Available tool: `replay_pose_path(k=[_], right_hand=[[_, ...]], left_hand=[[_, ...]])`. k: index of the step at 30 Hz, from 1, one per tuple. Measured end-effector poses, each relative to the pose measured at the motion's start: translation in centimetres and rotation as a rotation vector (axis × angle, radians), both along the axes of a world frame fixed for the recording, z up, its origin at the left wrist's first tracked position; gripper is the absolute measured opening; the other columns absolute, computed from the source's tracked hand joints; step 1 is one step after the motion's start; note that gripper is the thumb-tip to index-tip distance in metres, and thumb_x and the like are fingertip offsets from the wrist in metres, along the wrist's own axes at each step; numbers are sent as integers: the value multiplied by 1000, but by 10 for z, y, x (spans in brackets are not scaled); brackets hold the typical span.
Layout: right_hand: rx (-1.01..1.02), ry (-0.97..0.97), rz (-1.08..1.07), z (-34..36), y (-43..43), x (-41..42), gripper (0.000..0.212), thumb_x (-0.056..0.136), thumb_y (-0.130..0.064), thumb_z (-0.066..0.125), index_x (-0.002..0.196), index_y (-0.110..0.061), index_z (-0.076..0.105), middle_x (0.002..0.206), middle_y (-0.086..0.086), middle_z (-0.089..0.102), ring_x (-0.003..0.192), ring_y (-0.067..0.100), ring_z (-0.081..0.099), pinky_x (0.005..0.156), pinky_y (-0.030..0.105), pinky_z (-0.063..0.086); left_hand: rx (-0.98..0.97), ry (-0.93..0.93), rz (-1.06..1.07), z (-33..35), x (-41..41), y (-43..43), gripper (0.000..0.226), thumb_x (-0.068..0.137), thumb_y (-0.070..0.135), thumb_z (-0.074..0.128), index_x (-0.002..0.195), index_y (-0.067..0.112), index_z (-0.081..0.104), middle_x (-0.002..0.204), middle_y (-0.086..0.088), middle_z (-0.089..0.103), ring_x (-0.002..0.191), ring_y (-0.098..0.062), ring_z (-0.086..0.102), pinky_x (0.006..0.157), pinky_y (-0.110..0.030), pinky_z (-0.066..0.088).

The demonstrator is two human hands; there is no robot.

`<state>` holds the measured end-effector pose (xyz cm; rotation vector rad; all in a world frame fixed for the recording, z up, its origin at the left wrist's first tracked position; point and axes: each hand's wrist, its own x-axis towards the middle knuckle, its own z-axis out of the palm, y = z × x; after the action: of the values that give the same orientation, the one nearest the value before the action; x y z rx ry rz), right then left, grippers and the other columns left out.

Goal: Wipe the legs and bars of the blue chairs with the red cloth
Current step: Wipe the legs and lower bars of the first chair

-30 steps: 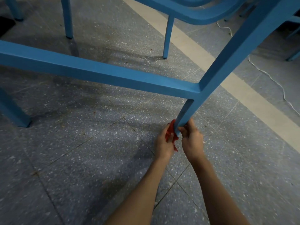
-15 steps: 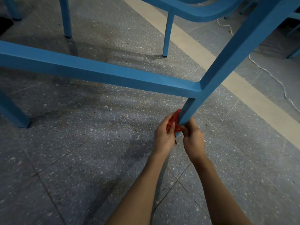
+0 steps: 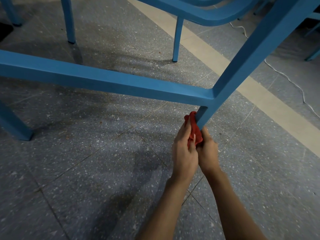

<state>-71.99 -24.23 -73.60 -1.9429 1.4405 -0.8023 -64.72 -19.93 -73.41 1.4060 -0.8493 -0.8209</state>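
A blue chair leg [image 3: 245, 54] slants down from the upper right to the floor, joined by a long blue crossbar [image 3: 107, 80] running left. The red cloth [image 3: 194, 132] is bunched against the foot of that leg. My left hand [image 3: 184, 151] grips the cloth from the left. My right hand [image 3: 207, 151] is curled around the cloth from the right, just below the leg's foot. The leg's tip is hidden behind the cloth and my fingers.
More blue chair legs [image 3: 177, 38] stand behind, and one [image 3: 15, 125] at the left edge. A blue seat rim [image 3: 204, 14] hangs overhead. A white cable [image 3: 292, 82] lies on the speckled floor at right, beyond a pale floor strip [image 3: 270, 101].
Both hands slid up the leg's foot with the cloth, then back down slightly. The cloth now bunches more between the two hands.
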Motion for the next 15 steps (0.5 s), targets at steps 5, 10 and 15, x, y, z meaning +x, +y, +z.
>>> replay_pose_path(k=[5, 10, 15], right_hand=[[35, 31, -29, -4, -2, -1, 36, 92, 4, 50, 122, -15, 57, 85, -5, 66, 72, -11, 60, 58, 4, 41], [43, 31, -36, -4, -2, -1, 30, 94, 3, 48, 117, -14, 58, 80, -4, 64, 66, -6, 60, 53, 6, 41], [35, 8, -21, 2, 1, 2, 28, 94, 3, 47, 114, -13, 58, 76, 3, 64, 59, 8, 57, 49, 6, 40]], left_hand=[[139, -39, -156, -12, 7, -3, 44, 100, 14, 44, 142, 28, 43, 140, -6, 51, 126, -16, 52, 100, -25, 47], [119, 0, -101, -18, 3, 4, 57, 91, 47, 28, 139, 23, 45, 139, -3, 52, 118, 0, 54, 96, -7, 38], [109, 41, -153, -3, 10, 1, 59, 99, 8, 43, 142, 48, 33, 145, 10, 45, 124, -6, 51, 104, -36, 47]])
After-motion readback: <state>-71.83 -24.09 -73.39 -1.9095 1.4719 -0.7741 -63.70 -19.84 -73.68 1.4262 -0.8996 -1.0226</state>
